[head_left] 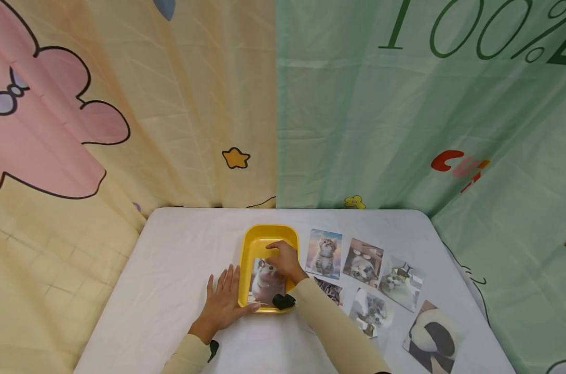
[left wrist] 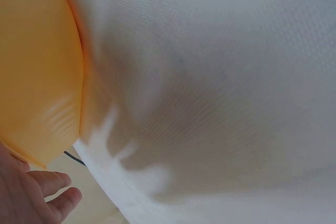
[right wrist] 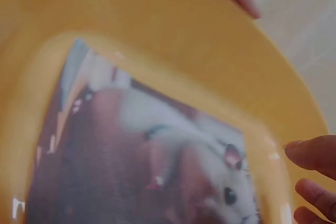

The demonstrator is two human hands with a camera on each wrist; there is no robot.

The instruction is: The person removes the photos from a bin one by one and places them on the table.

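A photo card of a white mouse-like animal [head_left: 266,285] lies in the near part of a yellow tray [head_left: 260,243]. My right hand [head_left: 287,261] hovers over the tray beside the card's far end, fingers slightly bent. In the right wrist view, its thumb and fingers [right wrist: 311,151] are apart from the card [right wrist: 142,150], with nothing between them. Flat and spread, my left hand [head_left: 223,302] rests against the tray's left side, its thumb at the near rim. Two of its fingers [left wrist: 50,184] show next to the tray wall [left wrist: 39,72] in the left wrist view.
Right of the tray, several animal photo cards are spread on the white table [head_left: 189,244]: a kitten card [head_left: 324,254], a reclining cat card [head_left: 363,262], and a black-and-white one [head_left: 434,335] nearer me. My right sleeve [head_left: 332,322] covers parts of some. Curtains hang behind.
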